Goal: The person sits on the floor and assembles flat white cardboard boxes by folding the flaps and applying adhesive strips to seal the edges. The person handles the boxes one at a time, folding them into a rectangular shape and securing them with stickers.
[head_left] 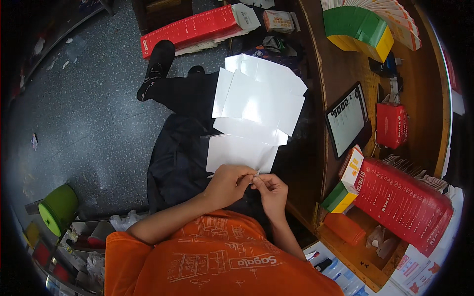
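A flat, unfolded white carton blank [261, 93] lies across my lap, with its slits, flaps and crease lines showing. Its glossy surface catches the light. At its nearest panel [242, 152], my left hand [228, 187] is closed, thumb and fingers pinched along the near edge. My right hand [273, 195] meets it there, fingertips also closed on a bit of that edge. The two hands' fingertips nearly touch, and they hide the exact fold or flap between them.
Red stacked cartons [192, 29] lie on the floor ahead. To the right, a wooden desk [340, 64] bears green-yellow cartons [356, 29], a tablet [347, 118], a small red box [391, 126] and a large red pack [402, 202]. A green bin [59, 209] lies at left.
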`<state>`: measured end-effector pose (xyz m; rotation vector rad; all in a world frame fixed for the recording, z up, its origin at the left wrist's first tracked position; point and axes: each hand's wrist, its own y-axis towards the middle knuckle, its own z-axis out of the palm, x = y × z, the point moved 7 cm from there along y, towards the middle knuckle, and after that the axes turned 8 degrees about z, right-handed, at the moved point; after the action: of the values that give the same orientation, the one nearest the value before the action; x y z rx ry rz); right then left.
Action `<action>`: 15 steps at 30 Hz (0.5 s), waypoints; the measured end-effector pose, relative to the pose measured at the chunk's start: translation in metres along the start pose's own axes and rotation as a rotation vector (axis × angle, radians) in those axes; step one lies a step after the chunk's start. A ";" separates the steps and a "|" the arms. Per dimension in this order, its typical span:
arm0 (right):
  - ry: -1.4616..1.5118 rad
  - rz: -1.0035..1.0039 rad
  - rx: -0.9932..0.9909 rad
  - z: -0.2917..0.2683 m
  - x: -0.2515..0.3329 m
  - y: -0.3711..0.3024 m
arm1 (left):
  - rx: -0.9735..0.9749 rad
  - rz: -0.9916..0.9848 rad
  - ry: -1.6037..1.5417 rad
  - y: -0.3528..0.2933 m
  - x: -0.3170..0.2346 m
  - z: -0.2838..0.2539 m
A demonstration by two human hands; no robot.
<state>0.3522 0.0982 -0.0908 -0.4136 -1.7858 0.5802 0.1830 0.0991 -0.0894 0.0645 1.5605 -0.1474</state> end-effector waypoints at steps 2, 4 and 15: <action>-0.028 -0.071 -0.016 0.004 -0.003 -0.004 | 0.014 0.049 0.041 -0.003 -0.002 0.001; -0.167 -0.199 -0.049 0.003 0.005 -0.010 | 0.002 0.103 0.004 -0.005 -0.011 0.001; -0.444 -0.363 0.203 0.021 0.049 -0.047 | 0.064 0.252 -0.005 -0.029 -0.082 -0.017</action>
<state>0.3190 0.0835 -0.0301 0.1962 -2.1309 0.6163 0.1617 0.0774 -0.0063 0.3088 1.5288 0.0012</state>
